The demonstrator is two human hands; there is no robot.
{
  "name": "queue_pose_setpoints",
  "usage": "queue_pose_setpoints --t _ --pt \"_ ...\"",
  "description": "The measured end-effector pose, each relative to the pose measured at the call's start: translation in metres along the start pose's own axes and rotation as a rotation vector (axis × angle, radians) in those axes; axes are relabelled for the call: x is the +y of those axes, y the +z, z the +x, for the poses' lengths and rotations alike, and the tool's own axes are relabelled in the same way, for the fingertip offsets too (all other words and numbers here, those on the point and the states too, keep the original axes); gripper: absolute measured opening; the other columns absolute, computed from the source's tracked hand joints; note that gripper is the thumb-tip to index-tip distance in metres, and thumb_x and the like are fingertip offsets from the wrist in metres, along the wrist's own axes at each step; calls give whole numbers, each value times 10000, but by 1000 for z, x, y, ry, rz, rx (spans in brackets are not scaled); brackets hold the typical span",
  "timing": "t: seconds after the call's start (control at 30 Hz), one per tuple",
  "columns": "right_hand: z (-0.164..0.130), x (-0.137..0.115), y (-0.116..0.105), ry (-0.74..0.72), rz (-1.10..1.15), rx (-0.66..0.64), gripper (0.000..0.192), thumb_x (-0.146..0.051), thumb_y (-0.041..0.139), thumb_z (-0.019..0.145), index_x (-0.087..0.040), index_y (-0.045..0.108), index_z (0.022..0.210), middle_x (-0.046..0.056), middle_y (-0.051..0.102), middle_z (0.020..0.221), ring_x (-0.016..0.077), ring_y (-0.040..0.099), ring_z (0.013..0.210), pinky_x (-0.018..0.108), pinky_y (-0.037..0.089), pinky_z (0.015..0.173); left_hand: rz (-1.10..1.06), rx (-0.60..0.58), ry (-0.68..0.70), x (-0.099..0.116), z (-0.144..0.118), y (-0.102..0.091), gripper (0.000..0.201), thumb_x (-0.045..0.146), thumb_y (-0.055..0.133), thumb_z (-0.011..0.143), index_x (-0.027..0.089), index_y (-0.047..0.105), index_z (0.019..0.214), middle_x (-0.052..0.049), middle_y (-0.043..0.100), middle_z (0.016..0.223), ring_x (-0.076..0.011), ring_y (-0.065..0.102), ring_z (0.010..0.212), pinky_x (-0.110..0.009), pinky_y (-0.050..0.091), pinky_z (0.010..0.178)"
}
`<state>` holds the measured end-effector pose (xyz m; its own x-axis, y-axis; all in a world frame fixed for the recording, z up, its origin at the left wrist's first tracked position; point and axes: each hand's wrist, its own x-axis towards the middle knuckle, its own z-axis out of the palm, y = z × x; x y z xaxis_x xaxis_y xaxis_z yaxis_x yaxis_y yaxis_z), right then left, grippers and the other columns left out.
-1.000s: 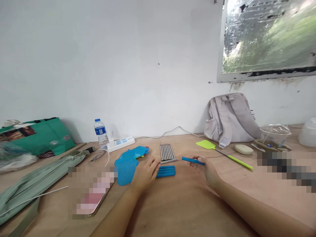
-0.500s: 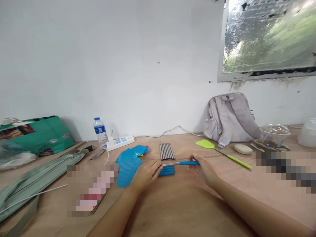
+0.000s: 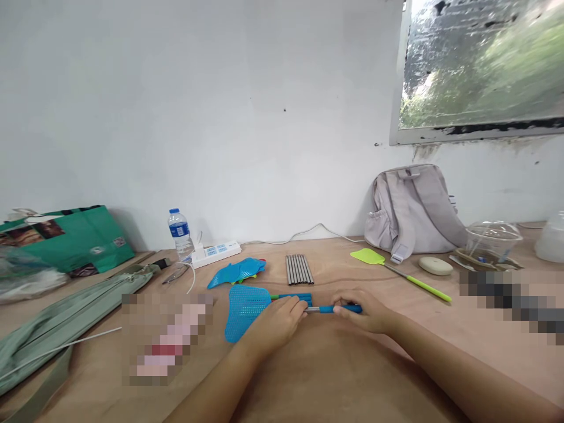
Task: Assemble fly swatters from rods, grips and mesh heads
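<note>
A fly swatter with a blue mesh head (image 3: 247, 311) lies across in front of me, its head to the left. My left hand (image 3: 284, 320) closes around its neck and hides that part. A short bit of metal rod shows between my hands. My right hand (image 3: 359, 311) grips the swatter's blue handle (image 3: 326, 309). Just behind my left hand lie several loose blue handles (image 3: 301, 296), partly covered. Farther back, a row of metal tubes (image 3: 299, 269) lies side by side. Other blue swatter heads (image 3: 238, 271) are piled to the left, with some green and red showing beneath.
A lime-green fly swatter (image 3: 409, 277) lies at right beside a beige oval object (image 3: 435, 266). Behind stand a grey backpack (image 3: 412, 211) and a clear plastic container (image 3: 493, 238). At left are a power strip (image 3: 215, 254), a water bottle (image 3: 180, 232) and a green bag (image 3: 83, 241).
The swatter has come lower and nearer to me, its head shifting right. My right hand has moved from an open-fingered hold to wrapping round the handle.
</note>
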<state>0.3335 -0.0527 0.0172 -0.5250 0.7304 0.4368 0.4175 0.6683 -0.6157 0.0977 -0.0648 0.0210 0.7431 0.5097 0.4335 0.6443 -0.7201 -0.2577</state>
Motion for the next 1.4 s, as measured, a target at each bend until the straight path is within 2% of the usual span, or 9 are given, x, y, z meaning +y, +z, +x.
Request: queue_pose_setpoints --t 0.17,0.43,0.57,0.8,0.93,1.03,1.13,1.2,1.4 --pt "-1 -12 4 -62 -43 -77 254 -346 462 795 -198 656 724 -11 572 577 107 435 509 220 315 493 138 -80 46 3 0 -4 186 186 292 880 178 478 893 -31 555 788 -172 537 642 -286 392 529" --pt "-5 -12 19 -42 -29 -65 283 -356 426 824 -209 663 779 4 613 643 117 474 536 223 341 500 185 -180 86 7 1 -19 173 177 282 879 181 454 855 -25 549 775 -177 521 598 -293 381 499" --pt "-4 -11 25 -33 -61 -58 316 -389 418 828 -190 662 796 3 623 628 109 489 528 213 359 499 182 -190 93 7 -2 -16 190 193 271 888 179 458 857 -20 562 778 -169 515 583 -289 371 497" --pt "0 -30 18 -52 -235 -66 280 -365 403 854 -245 642 937 -1 681 868 133 604 723 218 428 631 92 -14 48 -6 -2 6 230 273 300 896 178 494 817 -6 578 752 -145 527 641 -265 368 539" --pt "3 -29 11 -42 -412 59 314 -405 375 864 -257 601 1025 15 667 956 163 611 809 255 442 684 181 187 5 -20 -1 -1 173 213 363 867 184 524 922 -17 599 818 -158 535 770 -307 386 723" --pt "6 -21 3 -81 -501 100 308 -376 344 884 -248 590 1016 22 665 942 154 603 804 261 436 695 269 311 -41 -31 -5 -8 190 153 380 841 185 532 951 -20 604 876 -165 521 890 -368 307 904" --pt "8 -12 -3 -132 -619 99 314 -358 332 890 -216 604 957 47 667 874 159 591 776 284 425 703 304 310 7 -39 -8 -9 142 224 407 846 191 545 839 -10 595 852 -172 496 954 -385 237 975" --pt "9 -8 -2 -118 -688 100 305 -341 338 889 -199 606 913 54 661 813 171 581 750 307 418 701 326 278 44 -39 -7 -7 158 267 416 850 192 537 780 2 581 791 -164 504 891 -360 272 939" --pt "4 -19 25 -112 -694 107 241 -231 355 866 -209 520 1039 54 626 931 172 556 841 287 393 699 367 221 85 -24 -2 2 125 245 435 851 189 526 787 8 567 774 -153 487 799 -318 314 829"
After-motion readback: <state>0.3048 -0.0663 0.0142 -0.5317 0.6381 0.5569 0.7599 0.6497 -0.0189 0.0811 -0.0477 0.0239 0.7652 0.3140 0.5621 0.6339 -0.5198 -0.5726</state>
